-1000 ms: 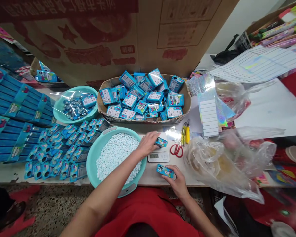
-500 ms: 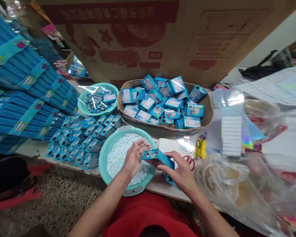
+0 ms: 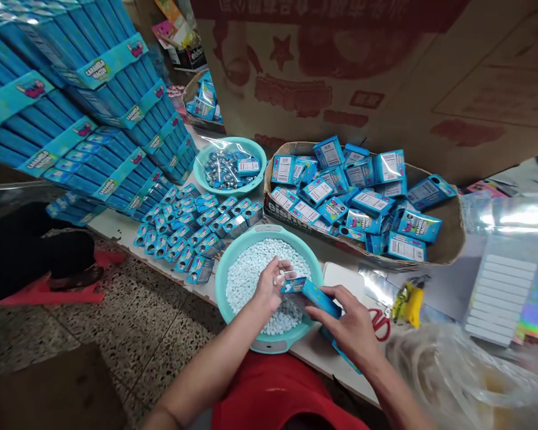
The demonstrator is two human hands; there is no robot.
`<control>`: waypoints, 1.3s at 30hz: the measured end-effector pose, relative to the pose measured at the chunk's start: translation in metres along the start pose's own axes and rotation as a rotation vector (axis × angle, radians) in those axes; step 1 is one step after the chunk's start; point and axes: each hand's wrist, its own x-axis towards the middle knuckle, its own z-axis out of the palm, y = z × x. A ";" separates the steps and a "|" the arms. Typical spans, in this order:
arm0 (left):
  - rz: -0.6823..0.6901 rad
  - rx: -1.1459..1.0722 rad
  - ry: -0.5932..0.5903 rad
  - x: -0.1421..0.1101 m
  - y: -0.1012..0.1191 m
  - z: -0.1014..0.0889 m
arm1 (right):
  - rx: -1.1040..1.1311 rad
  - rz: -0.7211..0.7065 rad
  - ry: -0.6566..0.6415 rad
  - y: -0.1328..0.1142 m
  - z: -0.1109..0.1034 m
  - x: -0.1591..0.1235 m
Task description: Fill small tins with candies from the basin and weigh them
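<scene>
My left hand (image 3: pixel 272 286) is cupped over the teal basin (image 3: pixel 233 269) of small white pellets (image 3: pixel 251 275), with a few pellets in its fingers. My right hand (image 3: pixel 347 325) grips a small blue box (image 3: pixel 311 292), its open end tilted toward the left palm. A second blue box (image 3: pixel 343 355) lies under the right hand at the table's front edge. A white scale (image 3: pixel 343 278) sits just behind the hands.
A cardboard tray (image 3: pixel 448 245) of blue boxes stands behind the basin. Rows of blue boxes (image 3: pixel 192 230) lie to the left, beside a small teal bowl (image 3: pixel 230 167). Stacked blue cartons (image 3: pixel 72 119) rise at far left. Red scissors (image 3: pixel 379 322), sticker sheets (image 3: pixel 502 292) and plastic bags (image 3: pixel 466 382) are right.
The view has swung left. My left hand has left the scale and now holds pellets over the basin. My right hand has lifted a blue box up to it.
</scene>
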 end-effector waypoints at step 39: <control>0.564 1.136 0.093 0.013 0.004 -0.050 | 0.463 0.375 0.410 0.144 -0.018 -0.036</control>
